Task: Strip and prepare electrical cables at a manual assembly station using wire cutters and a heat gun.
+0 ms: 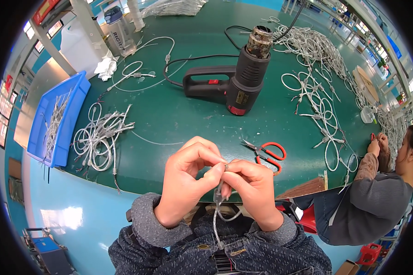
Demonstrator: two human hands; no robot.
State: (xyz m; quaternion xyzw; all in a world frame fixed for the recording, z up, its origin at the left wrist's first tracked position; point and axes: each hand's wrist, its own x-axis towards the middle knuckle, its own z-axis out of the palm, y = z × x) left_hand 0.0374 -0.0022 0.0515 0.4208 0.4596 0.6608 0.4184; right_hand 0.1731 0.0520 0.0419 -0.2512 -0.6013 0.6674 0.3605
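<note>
Both hands meet at the table's front edge over a grey-white cable (219,195) with a moulded lump, which hangs down toward my lap. My left hand (188,176) pinches thumb and forefinger together at the cable's upper end. Against those fingertips, my right hand (250,183) is closed on the same cable just below its tip. The very end between the fingers is too small to make out. Just beyond my right hand lie red-handled scissors (267,153), blades pointing away to the left.
A black heat gun (248,75) stands nozzle up on the green table (170,123). Cable bundles lie left (105,133) and right (323,114). A blue tray (71,114) holds thin wires. A water bottle (119,34) stands at the back left. Another person (376,201) works at the right.
</note>
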